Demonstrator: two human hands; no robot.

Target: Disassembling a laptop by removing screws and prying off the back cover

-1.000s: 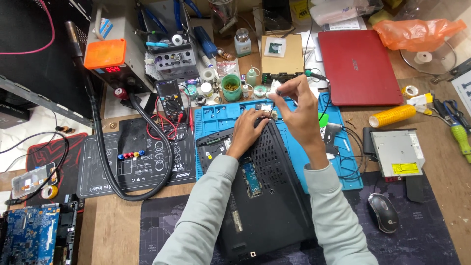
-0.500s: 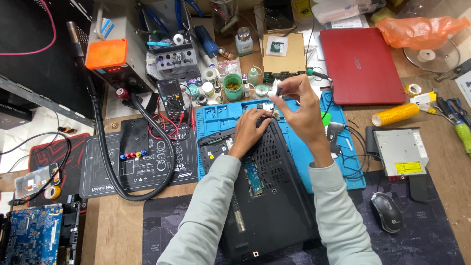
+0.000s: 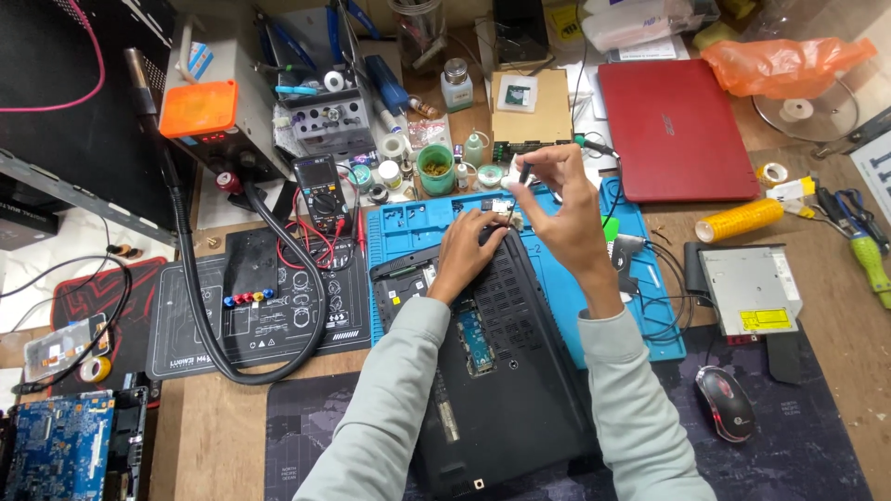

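A black laptop (image 3: 520, 362) lies upside down, partly on a blue work mat (image 3: 408, 227), its base showing a small open slot with a blue board. My left hand (image 3: 469, 255) rests on the laptop's far left corner, fingers curled and pressing the case. My right hand (image 3: 561, 209) hovers over the far edge and pinches a thin dark screwdriver (image 3: 522, 176) upright, tip pointing down at the corner near my left fingertips.
A closed red laptop (image 3: 673, 130) lies at the back right, an optical drive (image 3: 752, 289) and mouse (image 3: 726, 404) at right. A multimeter (image 3: 320, 190) with red leads, a black mat (image 3: 255, 311), a hose and jars crowd the left and back. A blue circuit board (image 3: 51, 455) sits bottom left.
My right hand has stayed over the laptop's far corner, shifting the screwdriver slightly. My left hand has kept its place on the case.
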